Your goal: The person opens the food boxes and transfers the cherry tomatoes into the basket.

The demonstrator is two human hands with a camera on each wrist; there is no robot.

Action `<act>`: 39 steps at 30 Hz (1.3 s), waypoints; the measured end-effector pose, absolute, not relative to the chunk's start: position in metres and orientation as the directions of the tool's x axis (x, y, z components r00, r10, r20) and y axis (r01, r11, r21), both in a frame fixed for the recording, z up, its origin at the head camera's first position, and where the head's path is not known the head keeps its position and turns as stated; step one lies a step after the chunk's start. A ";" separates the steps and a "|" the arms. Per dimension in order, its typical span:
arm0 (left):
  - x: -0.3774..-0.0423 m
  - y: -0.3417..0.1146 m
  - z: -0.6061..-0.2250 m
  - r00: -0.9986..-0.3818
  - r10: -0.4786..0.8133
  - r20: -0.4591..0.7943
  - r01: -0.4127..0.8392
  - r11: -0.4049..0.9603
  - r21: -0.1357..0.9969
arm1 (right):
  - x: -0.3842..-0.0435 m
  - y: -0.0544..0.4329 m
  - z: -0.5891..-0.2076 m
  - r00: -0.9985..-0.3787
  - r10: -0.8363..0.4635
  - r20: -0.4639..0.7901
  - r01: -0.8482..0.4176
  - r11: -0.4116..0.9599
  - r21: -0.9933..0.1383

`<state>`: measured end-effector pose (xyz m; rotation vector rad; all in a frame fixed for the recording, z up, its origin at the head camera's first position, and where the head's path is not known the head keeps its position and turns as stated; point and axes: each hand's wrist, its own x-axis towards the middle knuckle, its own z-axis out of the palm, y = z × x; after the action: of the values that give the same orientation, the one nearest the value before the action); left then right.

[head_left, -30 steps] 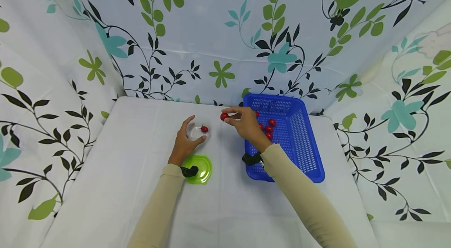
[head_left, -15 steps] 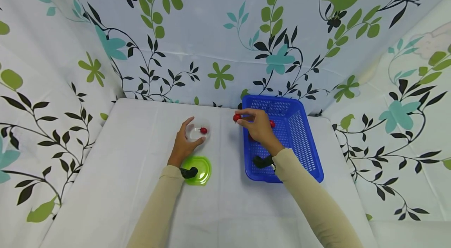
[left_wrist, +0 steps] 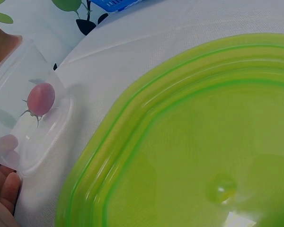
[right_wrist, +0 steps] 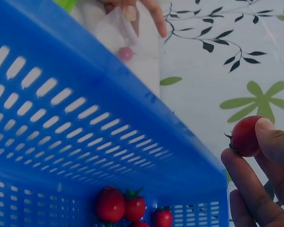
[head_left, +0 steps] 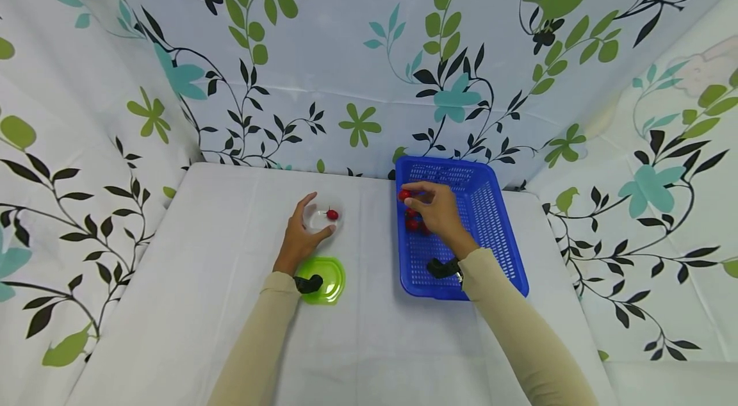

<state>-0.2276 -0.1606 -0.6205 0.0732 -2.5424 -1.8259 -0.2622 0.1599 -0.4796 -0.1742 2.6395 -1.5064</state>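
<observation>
My left hand (head_left: 295, 241) curls round a small clear plastic container (head_left: 314, 221). One cherry tomato (head_left: 332, 214) with a green stem lies inside it; the left wrist view shows this tomato (left_wrist: 41, 99) through the clear wall. My right hand (head_left: 442, 212) pinches another cherry tomato (right_wrist: 246, 135) between thumb and fingers. That hand is over the left part of the blue basket (head_left: 503, 239). Several more cherry tomatoes (right_wrist: 110, 205) rest on the basket's bottom, partly hidden by the right hand in the head view.
A green plastic lid (head_left: 330, 283) lies on the white-covered table (head_left: 369, 329), just in front of the container and partly under the left wrist. The basket's slotted walls stand up around the tomatoes. A leaf-patterned curtain (head_left: 346, 60) hangs behind the table.
The right hand has moved rightward from the space between container and basket to over the basket, the cherry tomato still pinched. My left hand stays at the container.
</observation>
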 end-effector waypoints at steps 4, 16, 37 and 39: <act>-0.228 -0.161 -0.621 -0.999 -0.044 -0.012 -0.025 0.306 0.952 | -0.263 0.166 -0.482 -0.991 -0.130 -0.033 -0.036 0.496 -0.868; -0.227 -0.160 -0.620 -0.999 -0.040 -0.008 -0.019 0.300 0.954 | -0.266 0.180 -0.486 -0.996 -0.088 -0.029 -0.019 0.504 -0.863; -0.228 -0.161 -0.622 -0.999 -0.041 0.008 -0.004 0.300 0.954 | -0.274 0.206 -0.497 -0.999 -0.034 -0.015 -0.005 0.518 -0.855; -0.228 -0.160 -0.622 -0.999 -0.040 0.009 -0.004 0.304 0.953 | -0.275 0.208 -0.498 -1.000 -0.024 -0.013 -0.002 0.526 -0.851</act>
<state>-0.2284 -0.1605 -0.6221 0.0422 -2.5113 -1.8352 -0.2747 0.2083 -0.4979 -0.0231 2.7236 -1.5187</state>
